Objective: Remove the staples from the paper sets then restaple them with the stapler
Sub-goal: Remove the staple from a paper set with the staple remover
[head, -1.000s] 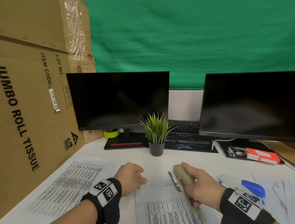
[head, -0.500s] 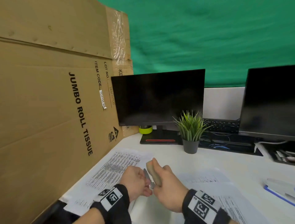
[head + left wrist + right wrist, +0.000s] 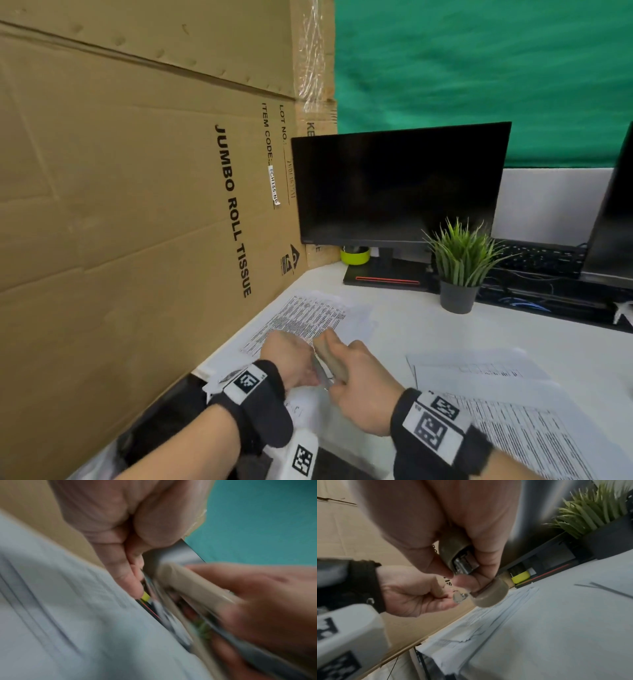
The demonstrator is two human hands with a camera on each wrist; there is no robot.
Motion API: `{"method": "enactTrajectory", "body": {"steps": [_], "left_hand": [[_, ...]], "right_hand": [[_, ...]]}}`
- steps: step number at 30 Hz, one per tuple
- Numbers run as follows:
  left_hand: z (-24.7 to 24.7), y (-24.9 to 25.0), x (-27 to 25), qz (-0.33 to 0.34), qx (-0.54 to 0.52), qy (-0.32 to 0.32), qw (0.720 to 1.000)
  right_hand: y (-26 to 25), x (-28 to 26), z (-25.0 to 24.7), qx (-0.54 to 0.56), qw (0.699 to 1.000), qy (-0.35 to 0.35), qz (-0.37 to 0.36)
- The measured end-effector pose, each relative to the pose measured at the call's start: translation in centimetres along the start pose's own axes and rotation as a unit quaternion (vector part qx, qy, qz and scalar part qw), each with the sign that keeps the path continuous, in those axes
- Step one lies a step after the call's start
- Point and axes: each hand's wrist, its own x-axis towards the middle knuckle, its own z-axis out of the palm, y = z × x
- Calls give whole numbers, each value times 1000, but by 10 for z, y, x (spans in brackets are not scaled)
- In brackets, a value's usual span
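My right hand (image 3: pixel 359 383) grips a beige stapler (image 3: pixel 330 356) and holds it up over the left paper set (image 3: pixel 308 318), its nose pointing away from me. My left hand (image 3: pixel 291 359) is beside it, fingers curled. In the right wrist view the left hand (image 3: pixel 419 595) has its thumb and fingertips at the small metal tab of the stapler (image 3: pixel 489 595). The left wrist view is blurred; there the left hand (image 3: pixel 133 574) pinches against the stapler (image 3: pixel 188 585). Whether a staple is between the fingers is not visible. A second paper set (image 3: pixel 513 411) lies to the right.
A large cardboard box (image 3: pixel 137 205) walls off the desk's left side, close to my left hand. Behind stand a black monitor (image 3: pixel 400 185), a potted plant (image 3: pixel 459 270), a yellow-green item (image 3: pixel 355 255) and a keyboard (image 3: pixel 541 257).
Both hands moved left, from the middle paper set to above the left one. The left hand left the paper and came up against the stapler's metal end.
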Motion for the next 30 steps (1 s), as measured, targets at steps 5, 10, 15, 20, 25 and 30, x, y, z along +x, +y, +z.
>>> {"method": "enactTrajectory", "body": {"steps": [5,10,15,20,25,30], "left_hand": [[-80,-18,1,-23,157,32,987],[-135,-47,-11,-115,422,-29,899],[-152,-69,-4,-100,494,12,864],[-145,-60,-1,-68,520,43,851],[-121,-37,17,-50,640,-43,766],[-109,-27,29,-29,728,-61,682]], "right_hand": [[7,-4,7,8,999,-38,21],[21,4,9,28,999,-21,41],[36,6,10,101,993,-9,67],[46,-6,-4,140,984,22,109],[70,-30,-34,183,966,102,153],[108,-75,-66,175,948,167,209]]}}
